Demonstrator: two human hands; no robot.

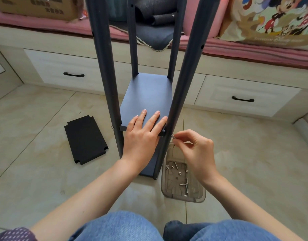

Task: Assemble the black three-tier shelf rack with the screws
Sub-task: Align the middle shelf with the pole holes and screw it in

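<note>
Tile floor (45,119): left hand (142,134) flat, fingers straight on shelf (148,100); right hand (196,150) pinches screw (173,136) at post (181,94) — slip risks cross-threading or dropping.

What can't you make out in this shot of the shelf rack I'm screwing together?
- Head view: tops of the four posts, cut off by the upper edge.
- Bottom shelf, mostly hidden by the left hand and forearm.
- Screw pinched by the right hand: only its head shows.
- Hardware in the clear tray: too small to count reliably.
</note>
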